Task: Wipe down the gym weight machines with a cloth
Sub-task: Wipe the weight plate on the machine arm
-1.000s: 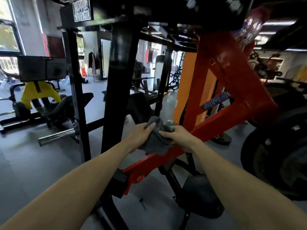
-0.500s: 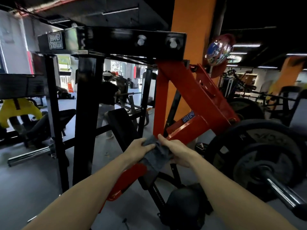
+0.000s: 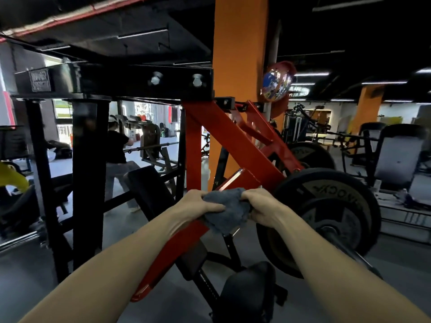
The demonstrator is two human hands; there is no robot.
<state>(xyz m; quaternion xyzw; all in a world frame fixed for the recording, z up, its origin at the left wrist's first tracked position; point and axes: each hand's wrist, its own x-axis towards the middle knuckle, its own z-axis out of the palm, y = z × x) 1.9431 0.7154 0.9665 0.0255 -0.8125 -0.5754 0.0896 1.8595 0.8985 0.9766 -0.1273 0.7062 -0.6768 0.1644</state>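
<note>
Legible markings, head view: few, mostly partial.

Weight plate [image 3: 326, 210] on the machine's loading bar carries raised lettering near its upper rim, seen upside down; reads roughly "YROCK", first letters uncertain. A small plate label [image 3: 40, 79] at the left end of the black crossbeam [image 3: 130, 81] shows two lines of pale text, too blurred to read. A lit sign [image 3: 299, 90] in the background behind the round mirror shows pale letters, partly hidden; only fragments such as "ALL" can be guessed, not confirmed. No numbers legible anywhere.
</note>
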